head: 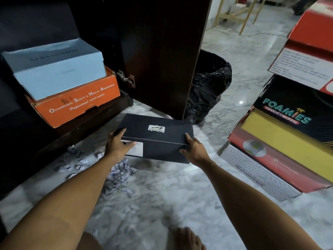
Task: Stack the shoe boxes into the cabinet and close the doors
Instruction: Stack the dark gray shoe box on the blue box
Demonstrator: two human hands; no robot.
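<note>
A dark navy shoe box [158, 139] with a white label on its lid is held just above the marble floor, in front of the open cabinet. My left hand [118, 143] grips its left end and my right hand [193, 147] grips its right corner. Inside the cabinet [93, 120] an orange safety-shoe box [77, 101] lies on the bottom shelf, and a light blue box [54, 69] is stacked on top of it. The dark cabinet door [162, 56] stands open behind the held box.
A stack of several shoe boxes [288, 127] rises at the right, with a red one on top. A bin lined with a black bag [210, 87] stands behind the door. Crumpled paper [117, 174] litters the floor by the cabinet base. My bare foot [187, 239] shows at the bottom.
</note>
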